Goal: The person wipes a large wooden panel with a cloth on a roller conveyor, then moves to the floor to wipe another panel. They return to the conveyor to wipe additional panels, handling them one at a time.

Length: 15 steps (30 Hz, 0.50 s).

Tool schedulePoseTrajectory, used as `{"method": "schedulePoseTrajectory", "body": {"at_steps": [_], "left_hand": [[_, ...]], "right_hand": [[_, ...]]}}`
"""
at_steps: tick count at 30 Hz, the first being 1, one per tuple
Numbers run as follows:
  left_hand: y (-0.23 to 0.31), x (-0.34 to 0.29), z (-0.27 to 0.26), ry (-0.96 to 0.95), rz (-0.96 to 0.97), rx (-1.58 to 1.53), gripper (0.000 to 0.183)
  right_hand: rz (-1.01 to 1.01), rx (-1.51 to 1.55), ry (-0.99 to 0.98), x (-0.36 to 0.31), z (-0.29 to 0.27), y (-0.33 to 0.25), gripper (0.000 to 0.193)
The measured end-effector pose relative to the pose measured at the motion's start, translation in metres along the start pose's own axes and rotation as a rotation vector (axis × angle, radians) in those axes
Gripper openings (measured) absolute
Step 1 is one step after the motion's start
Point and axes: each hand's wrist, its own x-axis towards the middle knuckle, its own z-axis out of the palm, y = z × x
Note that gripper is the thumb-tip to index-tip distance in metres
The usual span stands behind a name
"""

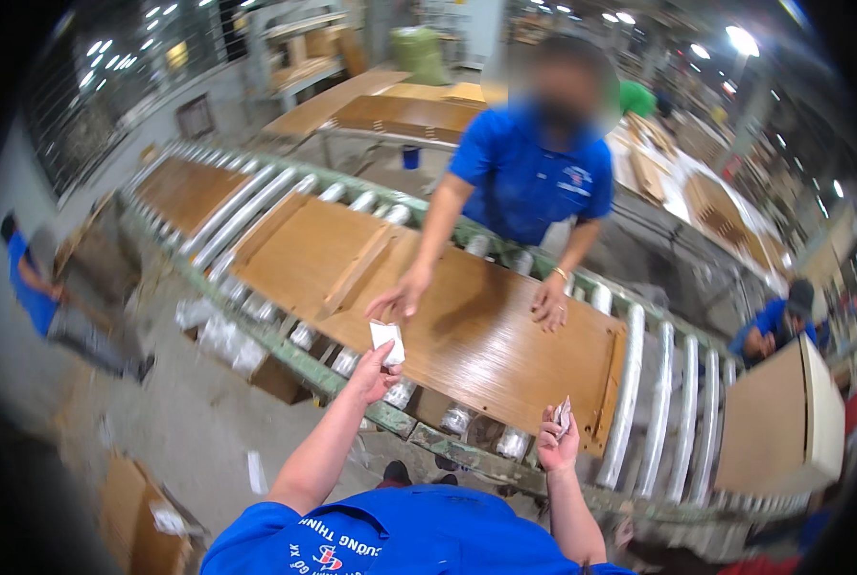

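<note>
My left hand (375,378) reaches over the near edge of the roller conveyor, its fingers closed on a small white packet (387,342). My right hand (555,448) is raised near the panel's right end and pinches a small pale packet (563,418); its kind is too small to make out. Between us lies a brown wooden panel (505,359) with raised strips (359,271) across it. Opposite me, a co-worker's one hand (403,293) is just beyond the white packet, while the other hand (549,303) is over the panel.
Bare rollers (654,402) run right toward a large box-shaped cabinet (778,422). Another wooden panel (191,195) lies on the conveyor's far left. An open carton (146,517) stands on the floor at lower left. Other people in blue work at left (32,278) and right (769,326).
</note>
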Motion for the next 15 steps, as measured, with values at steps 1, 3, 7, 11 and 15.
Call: {"method": "schedulePoseTrajectory", "body": {"at_steps": [1, 3, 7, 11, 15], "left_hand": [[0.001, 0.009, 0.012, -0.033, 0.005, 0.038, 0.023], [0.012, 0.026, 0.020, -0.083, -0.024, 0.096, 0.023], [0.018, 0.059, 0.041, -0.061, -0.047, 0.079, 0.020], [0.017, 0.094, 0.062, -0.019, -0.086, 0.029, 0.023], [0.010, 0.123, 0.081, 0.045, -0.066, 0.082, 0.018]], "right_hand": [[-0.025, 0.015, -0.027, -0.015, -0.008, -0.009, 0.036], [-0.105, 0.034, -0.001, -0.034, -0.020, -0.009, 0.035], [-0.300, 0.062, -0.062, -0.058, -0.021, -0.002, 0.035], [-0.470, 0.084, -0.049, -0.074, -0.018, -0.004, 0.037], [-0.591, 0.063, -0.057, -0.093, -0.025, -0.016, 0.038]]}}
